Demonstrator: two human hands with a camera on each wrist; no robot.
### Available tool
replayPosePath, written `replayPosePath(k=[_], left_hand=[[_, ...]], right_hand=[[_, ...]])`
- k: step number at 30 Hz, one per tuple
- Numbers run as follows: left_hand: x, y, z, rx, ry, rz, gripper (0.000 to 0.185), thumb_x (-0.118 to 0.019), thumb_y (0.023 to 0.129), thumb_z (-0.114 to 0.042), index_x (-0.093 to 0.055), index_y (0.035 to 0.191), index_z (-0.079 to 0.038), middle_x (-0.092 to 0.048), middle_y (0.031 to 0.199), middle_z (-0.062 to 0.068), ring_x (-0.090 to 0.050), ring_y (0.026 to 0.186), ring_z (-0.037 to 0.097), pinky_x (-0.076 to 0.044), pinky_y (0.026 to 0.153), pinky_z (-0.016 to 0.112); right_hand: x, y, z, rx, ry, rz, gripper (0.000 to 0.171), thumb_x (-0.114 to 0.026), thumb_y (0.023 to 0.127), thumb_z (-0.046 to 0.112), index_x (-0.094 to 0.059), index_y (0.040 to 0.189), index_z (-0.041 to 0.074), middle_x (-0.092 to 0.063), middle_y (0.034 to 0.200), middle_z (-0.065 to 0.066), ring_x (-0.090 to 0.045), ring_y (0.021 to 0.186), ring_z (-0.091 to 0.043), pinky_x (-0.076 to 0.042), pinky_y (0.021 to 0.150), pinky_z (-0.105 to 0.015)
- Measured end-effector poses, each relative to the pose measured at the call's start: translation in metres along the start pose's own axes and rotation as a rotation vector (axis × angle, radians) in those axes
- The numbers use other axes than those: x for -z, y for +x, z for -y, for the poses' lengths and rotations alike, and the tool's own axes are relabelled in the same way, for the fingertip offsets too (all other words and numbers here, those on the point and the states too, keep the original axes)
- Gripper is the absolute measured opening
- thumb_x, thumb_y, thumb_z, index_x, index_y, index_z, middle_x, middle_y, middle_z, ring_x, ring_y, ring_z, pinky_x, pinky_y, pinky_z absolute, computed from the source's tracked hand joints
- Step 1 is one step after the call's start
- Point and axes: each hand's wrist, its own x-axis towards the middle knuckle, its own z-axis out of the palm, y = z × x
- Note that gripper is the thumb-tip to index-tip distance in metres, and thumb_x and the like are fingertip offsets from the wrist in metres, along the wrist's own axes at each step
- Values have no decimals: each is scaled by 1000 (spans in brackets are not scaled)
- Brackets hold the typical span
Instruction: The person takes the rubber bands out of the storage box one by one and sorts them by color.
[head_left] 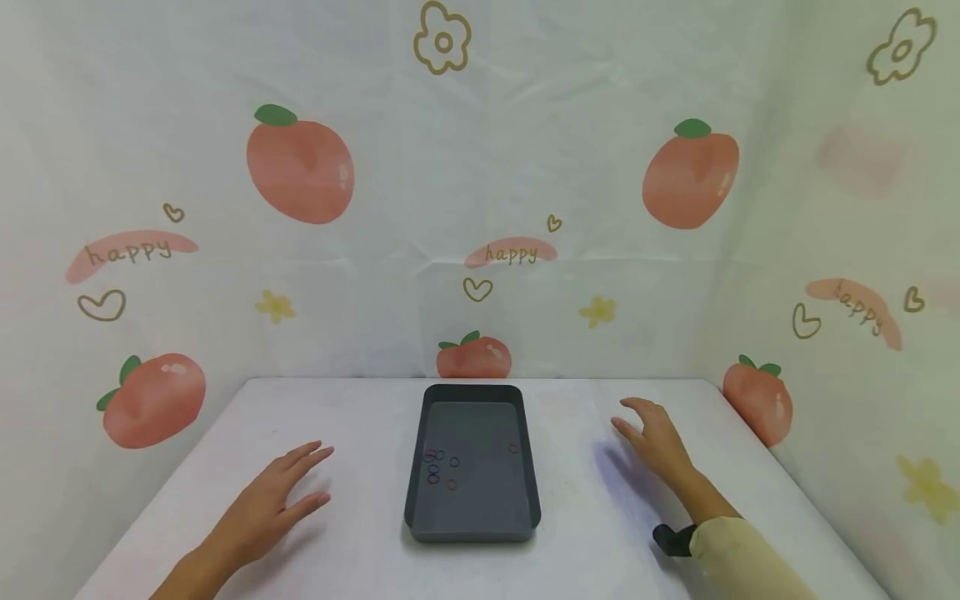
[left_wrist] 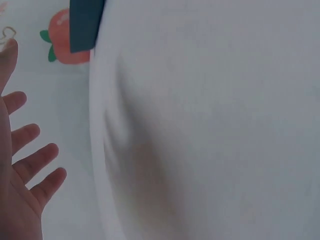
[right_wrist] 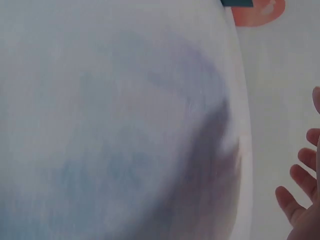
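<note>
A dark grey rectangular tray (head_left: 472, 529) stands in the middle of the table in the head view. On its floor lie several small thin rings, dark blue ones (head_left: 433, 479) and red ones (head_left: 452, 485), mostly toward the left side, with one red ring (head_left: 513, 448) at the right. My left hand (head_left: 262, 504) hovers left of the tray, fingers spread and holding nothing. To the tray's right, my right hand (head_left: 656, 437) is raised over the table with relaxed fingers and nothing in them. Both wrist views show the fingers apart, with a tray corner (left_wrist: 86, 25) at the top.
The white table (head_left: 352, 567) has a bluish stain near the right hand. White cloth walls (head_left: 390, 317) printed with fruit, flowers and hearts rise behind the table and at both sides. A black strap piece (head_left: 672, 540) sits at the right sleeve (head_left: 738, 554).
</note>
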Motion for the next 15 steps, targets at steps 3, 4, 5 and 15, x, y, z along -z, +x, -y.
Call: replayPosePath(k=[3, 4, 5, 15], left_hand=[[-5, 3, -7, 28, -49, -3, 53, -67, 93, -30, -50, 142, -22, -49, 140, 8, -45, 126, 33, -39, 93, 60], [-7, 4, -9, 35, -59, -7, 52, -66, 93, -30, -49, 142, -23, -49, 140, 6, -46, 126, 31, -40, 93, 59], [-9, 5, -11, 37, -68, -11, 51, -66, 94, -29, -49, 142, -23, -50, 139, 4, -49, 123, 29, -42, 92, 57], [-25, 11, -30, 117, -231, 22, 49, -67, 93, -29, -53, 137, -14, -55, 133, 0, -60, 107, 25, -52, 85, 41]], right_hand=[[-5, 4, 8, -45, 60, -8, 46, -62, 97, 27, -54, 129, -5, -53, 130, -27, -45, 122, -45, -37, 98, -58], [-6, 6, 11, -57, 76, -13, 46, -62, 97, 28, -54, 129, -4, -53, 129, -27, -46, 121, -44, -40, 96, -57], [-7, 7, 14, -65, 93, -18, 46, -62, 97, 28, -55, 129, -4, -54, 129, -27, -48, 119, -44, -42, 94, -57], [-21, 16, 47, -153, 274, -54, 40, -63, 97, 23, -58, 125, -5, -60, 124, -22, -56, 113, -36, -46, 91, -50]])
